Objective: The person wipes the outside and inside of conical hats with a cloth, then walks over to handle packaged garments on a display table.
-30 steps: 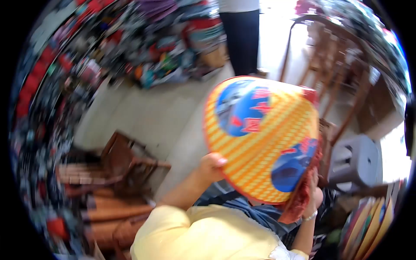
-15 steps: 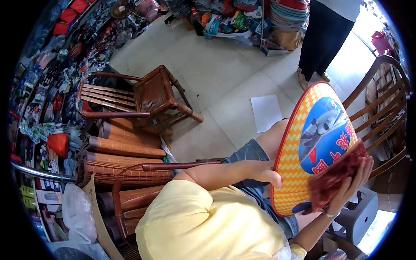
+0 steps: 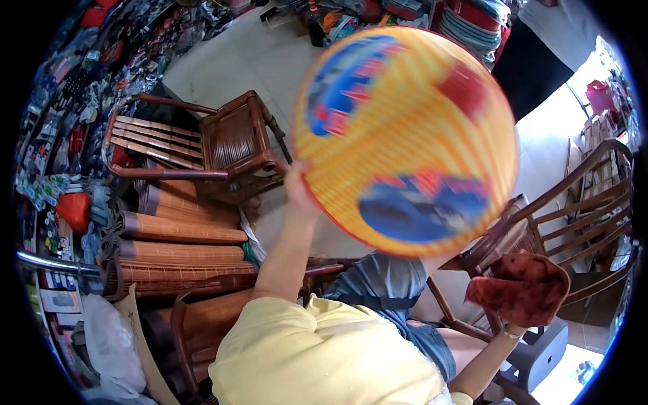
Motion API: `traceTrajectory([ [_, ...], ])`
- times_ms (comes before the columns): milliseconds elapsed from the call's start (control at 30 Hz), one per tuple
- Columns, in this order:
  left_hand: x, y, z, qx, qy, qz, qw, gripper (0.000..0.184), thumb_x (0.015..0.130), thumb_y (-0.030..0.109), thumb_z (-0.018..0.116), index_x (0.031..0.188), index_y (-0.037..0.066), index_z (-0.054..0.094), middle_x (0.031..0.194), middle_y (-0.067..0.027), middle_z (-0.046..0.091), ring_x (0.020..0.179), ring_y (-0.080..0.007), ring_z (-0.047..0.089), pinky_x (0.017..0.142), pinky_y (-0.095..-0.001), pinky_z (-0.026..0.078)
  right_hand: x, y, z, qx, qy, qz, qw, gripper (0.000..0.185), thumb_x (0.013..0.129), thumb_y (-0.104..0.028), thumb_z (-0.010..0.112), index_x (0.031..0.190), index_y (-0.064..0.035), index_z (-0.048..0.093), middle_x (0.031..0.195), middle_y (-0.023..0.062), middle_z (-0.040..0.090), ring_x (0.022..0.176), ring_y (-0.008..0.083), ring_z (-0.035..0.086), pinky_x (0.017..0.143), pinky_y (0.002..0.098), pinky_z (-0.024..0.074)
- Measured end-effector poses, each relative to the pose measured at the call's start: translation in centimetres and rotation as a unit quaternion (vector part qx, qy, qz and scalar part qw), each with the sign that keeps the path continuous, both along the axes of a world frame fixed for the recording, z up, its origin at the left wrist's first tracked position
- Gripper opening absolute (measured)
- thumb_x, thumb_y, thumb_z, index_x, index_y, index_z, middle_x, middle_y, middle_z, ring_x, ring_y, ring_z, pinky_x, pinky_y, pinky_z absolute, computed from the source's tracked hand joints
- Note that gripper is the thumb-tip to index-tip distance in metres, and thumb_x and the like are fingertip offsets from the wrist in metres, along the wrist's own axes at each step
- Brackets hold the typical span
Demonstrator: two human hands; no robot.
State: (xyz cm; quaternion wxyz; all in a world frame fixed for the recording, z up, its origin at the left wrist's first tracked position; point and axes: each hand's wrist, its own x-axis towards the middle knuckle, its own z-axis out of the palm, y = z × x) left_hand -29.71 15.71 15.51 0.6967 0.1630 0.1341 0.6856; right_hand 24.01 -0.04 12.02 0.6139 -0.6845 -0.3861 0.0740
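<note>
- The hat (image 3: 405, 152), round and broad, is held up from the middle toward 1 o'clock, its patterned face to the camera.
- Writing: red marks like characters cross its blue panels, at its 10 and 6 o'clock; motion blur leaves them unreadable.
- Blurred too: the grey and white pictures in the panels and a red patch near its 1 o'clock.
- Look: yellow and orange woven pattern, thin red rim.
- Left hand (image 3: 298, 181): grips the hat's rim at its 8 o'clock; the hat hides most of the fingers.
- Right hand (image 3: 518, 329), 4 o'clock: bears the crumpled dark red cloth (image 3: 520, 293), apart from the hat. The cloth covers the fingers, so how they are bent cannot be told. A band circles the wrist.
- 4 to 5 o'clock: grey stool (image 3: 545, 347), partly hidden.
- 3 o'clock: wooden chair (image 3: 584, 223).
- 2 o'clock: another person (image 3: 533, 67) in dark trousers, cut off above.
- 10 o'clock: bamboo chair (image 3: 233, 142).
- 8 to 9 o'clock: rolled mats (image 3: 182, 233).
</note>
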Motion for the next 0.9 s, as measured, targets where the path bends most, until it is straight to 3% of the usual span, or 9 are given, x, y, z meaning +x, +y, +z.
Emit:
traceTrajectory([
  [100,-6.5,3.6,-3.6,0.047,0.01,0.188,0.981,0.053,0.097,0.039,0.045,0.136,0.003,0.041,0.136,-0.0129,0.05,0.121,-0.0308,0.051,0.103,-0.0472,0.04,2.4,0.1,-1.3,-0.08,-0.095,0.012,0.992,0.061,0.082,-0.032,0.063,0.132,-0.002,0.046,0.13,0.0114,0.052,0.12,0.023,0.05,0.106,0.0347,0.0349],
  [167,-10.5,5.5,-5.7,-0.001,0.031,0.296,0.955,0.058,0.095,0.048,0.046,0.138,0.008,0.041,0.138,-0.0085,0.049,0.126,-0.0274,0.047,0.105,-0.0455,0.039,3.9,0.0,-1.1,-0.221,-0.169,0.016,0.96,0.055,0.089,-0.029,0.058,0.135,-0.0031,0.044,0.136,0.0115,0.049,0.124,0.0236,0.047,0.109,0.0335,0.033],
  [333,-19.7,7.6,-11.3,-0.123,-0.056,0.437,0.889,0.072,0.09,0.063,0.041,0.14,0.011,0.039,0.143,-0.0069,0.045,0.129,-0.0275,0.044,0.105,-0.0509,0.037,0.7,1.1,1.3,-0.219,-0.228,-0.007,0.949,0.061,0.083,-0.027,0.065,0.136,-0.0047,0.045,0.135,0.0103,0.051,0.124,0.0251,0.048,0.108,0.0369,0.0349],
  [467,-24.2,7.8,-18.4,-0.141,-0.094,0.464,0.869,0.073,0.09,0.064,0.038,0.139,0.01,0.04,0.142,-0.0071,0.045,0.129,-0.0268,0.044,0.106,-0.0473,0.037,4.4,0.5,-1.6,-0.17,-0.064,0.032,0.983,0.061,0.086,-0.026,0.062,0.139,-0.0068,0.041,0.139,0.0081,0.046,0.127,0.022,0.044,0.111,0.0345,0.0311],
  [533,-24.5,8.3,-19.8,-0.178,-0.069,0.472,0.86,0.072,0.091,0.062,0.037,0.14,0.009,0.04,0.142,-0.0075,0.045,0.13,-0.026,0.044,0.107,-0.0439,0.037,4.8,0.0,-2.1,-0.157,-0.15,0.037,0.975,0.058,0.087,-0.032,0.059,0.135,-0.0045,0.044,0.135,0.0099,0.05,0.122,0.0226,0.048,0.11,0.0316,0.0323],
  [700,-25.0,9.0,-21.7,-0.282,-0.017,0.5,0.818,0.069,0.096,0.057,0.036,0.143,0.007,0.034,0.149,-0.0083,0.035,0.135,-0.0246,0.036,0.11,-0.0434,0.033,5.0,0.0,-2.0,-0.225,-0.174,0.005,0.959,0.056,0.089,-0.032,0.057,0.136,-0.0046,0.044,0.134,0.0099,0.051,0.12,0.0218,0.05,0.108,0.0312,0.0342],
  [733,-24.9,8.9,-21.7,-0.285,-0.017,0.5,0.818,0.069,0.096,0.057,0.036,0.143,0.007,0.034,0.149,-0.0083,0.035,0.135,-0.0246,0.036,0.11,-0.0434,0.033,4.8,0.1,-2.1,-0.215,-0.147,0.013,0.965,0.056,0.089,-0.032,0.057,0.136,-0.0047,0.044,0.134,0.01,0.051,0.12,0.0223,0.05,0.108,0.0319,0.0348],
  [833,-23.0,8.6,-19.4,-0.548,0.0,0.445,0.708,0.074,0.094,0.058,0.04,0.142,0.002,0.033,0.147,-0.0105,0.037,0.133,-0.0284,0.038,0.109,-0.045,0.034,3.7,0.6,-2.1,-0.147,-0.009,0.047,0.988,0.054,0.09,-0.031,0.055,0.136,-0.0051,0.044,0.134,0.0103,0.051,0.12,0.0235,0.051,0.107,0.0337,0.0367],
  [900,-25.2,8.1,-23.9,-0.502,0.007,0.464,0.729,0.077,0.093,0.058,0.043,0.141,-0.002,0.034,0.145,-0.0126,0.04,0.131,-0.0301,0.042,0.107,-0.0459,0.037,2.9,0.8,-2.0,-0.103,0.087,0.066,0.989,0.053,0.09,-0.031,0.055,0.136,-0.0054,0.044,0.134,0.0105,0.05,0.12,0.0243,0.051,0.106,0.0349,0.038],
])
